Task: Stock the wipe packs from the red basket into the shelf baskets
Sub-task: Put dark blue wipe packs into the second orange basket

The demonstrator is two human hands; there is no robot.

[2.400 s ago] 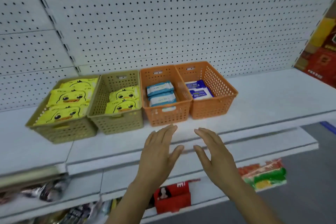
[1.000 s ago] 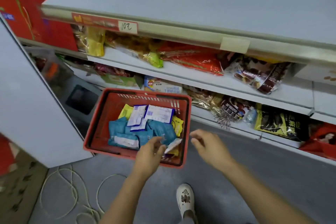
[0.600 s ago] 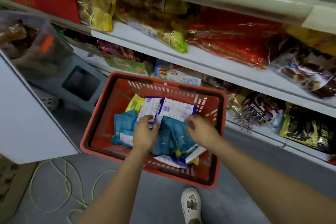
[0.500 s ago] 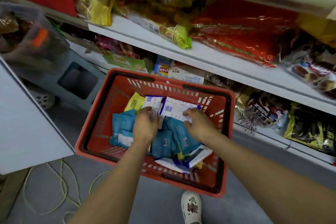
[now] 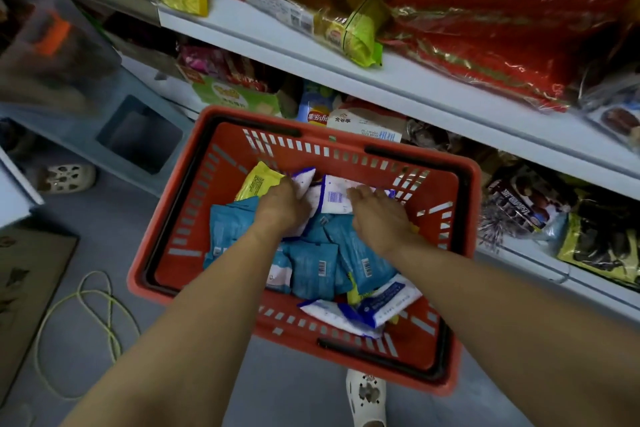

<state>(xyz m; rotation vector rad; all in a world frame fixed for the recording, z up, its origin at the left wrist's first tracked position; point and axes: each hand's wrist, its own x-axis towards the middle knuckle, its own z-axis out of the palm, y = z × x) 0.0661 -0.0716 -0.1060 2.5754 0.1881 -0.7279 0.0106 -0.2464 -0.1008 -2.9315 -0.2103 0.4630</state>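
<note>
Wipe packs (image 5: 313, 267) are lying jumbled in the red basket (image 5: 187, 236). Teal ones with white barcode labels are filling the middle. A yellow pack (image 5: 258, 182) is leaning at the far left, and a blue-edged white pack (image 5: 381, 305) is sitting at the near right. The left hand (image 5: 282, 208) is curling its fingers round a white-and-blue pack (image 5: 306, 180) just beside the yellow one, gripping it. The right hand (image 5: 377, 215) is resting on a barcoded white pack (image 5: 334, 198) at the far side, fingers stretched over it; whether it is gripping, I cannot tell. Beyond the basket, white shelves (image 5: 433, 94) are carrying snack bags (image 5: 502, 28) in red, yellow and dark wrappers. On the grey floor (image 5: 104, 218), a white shoe (image 5: 365, 399) is showing below the near rim and a yellow-green cord (image 5: 100, 291) is looping at the left.
</note>
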